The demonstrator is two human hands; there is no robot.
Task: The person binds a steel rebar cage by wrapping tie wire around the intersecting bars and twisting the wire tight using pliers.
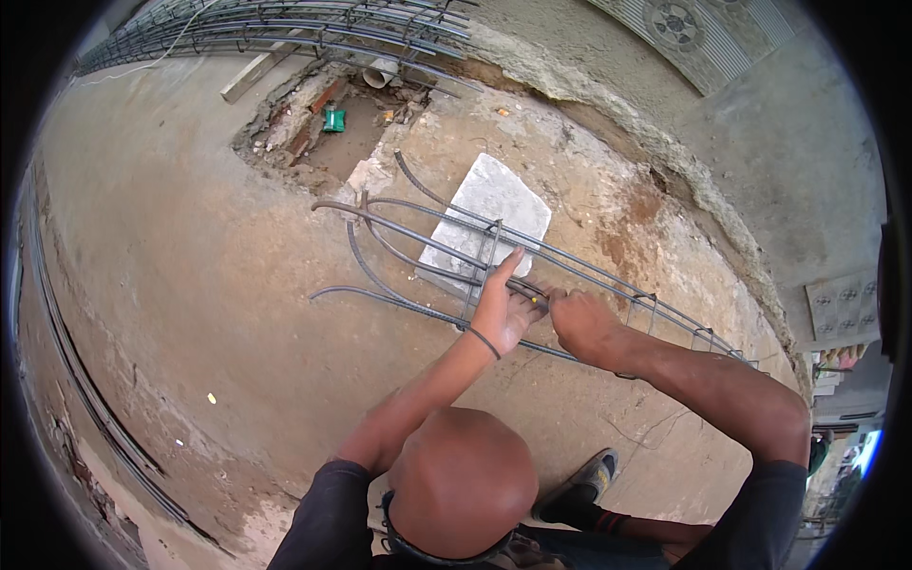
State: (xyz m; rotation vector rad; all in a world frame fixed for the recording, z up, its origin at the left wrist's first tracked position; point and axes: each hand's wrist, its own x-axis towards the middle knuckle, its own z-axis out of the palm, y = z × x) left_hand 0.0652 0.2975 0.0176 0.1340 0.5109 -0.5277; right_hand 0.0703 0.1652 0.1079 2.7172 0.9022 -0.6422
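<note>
A steel rebar cage of long ribbed bars and square stirrups lies before me, its near bar ends bent into hooks. Part of it rests over a pale, flat stone block. My left hand is at the end stirrup, palm turned up, thumb raised beside the bars and fingers beneath them; whether it grips a bar I cannot tell. Close beside it, my right hand is a fist around a slim dark hand tool with a yellow spot. Most of that tool is hidden by my hands.
A broken-edged pit in the concrete floor holds a green packet and a pipe end. More rebar cages and a wooden batten lie behind it. Long bars run along the left. Patterned tiles stand at right.
</note>
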